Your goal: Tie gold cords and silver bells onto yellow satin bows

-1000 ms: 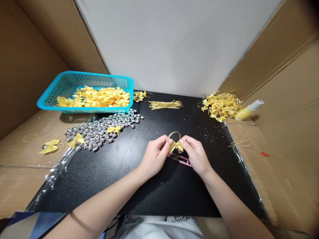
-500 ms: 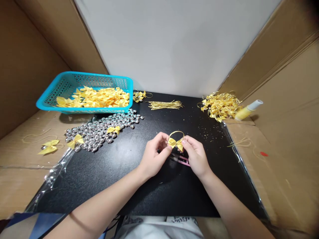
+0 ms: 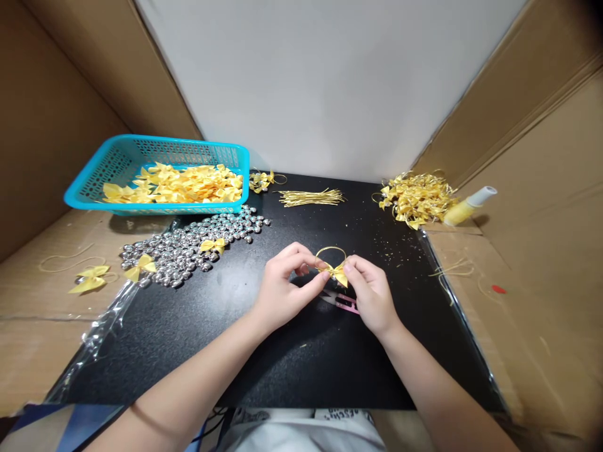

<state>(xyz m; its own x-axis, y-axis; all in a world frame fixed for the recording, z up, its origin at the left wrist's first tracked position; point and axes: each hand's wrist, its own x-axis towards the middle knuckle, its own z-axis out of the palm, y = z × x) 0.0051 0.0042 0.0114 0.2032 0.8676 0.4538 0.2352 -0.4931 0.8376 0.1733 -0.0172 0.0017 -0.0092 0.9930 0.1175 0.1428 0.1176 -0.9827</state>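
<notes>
Between my two hands is a yellow ribbon bow (image 3: 340,275) with a loop of gold cord (image 3: 331,248) arching above it. My left hand (image 3: 289,282) pinches the bow's left side between thumb and index finger, covering that wing. On the other side, the fingertips of my right hand (image 3: 370,290) close on the bow's right edge, by the foot of the loop. A pair of pink-handled thread snips (image 3: 346,303) lies on the black table just below the bow, partly behind my right hand.
A blue basket (image 3: 155,206) of yellow bows stands at the back left, with silver beads (image 3: 188,245) spread before it. Cut gold cords (image 3: 311,198) lie at the back middle. Finished looped bows (image 3: 417,198) are heaped at the right beside a yellow-and-white tube (image 3: 471,206).
My left thumb and index finger have shifted onto the bow's left wing, which showed before and is now covered. The bow has turned slightly; my right hand keeps its hold.
</notes>
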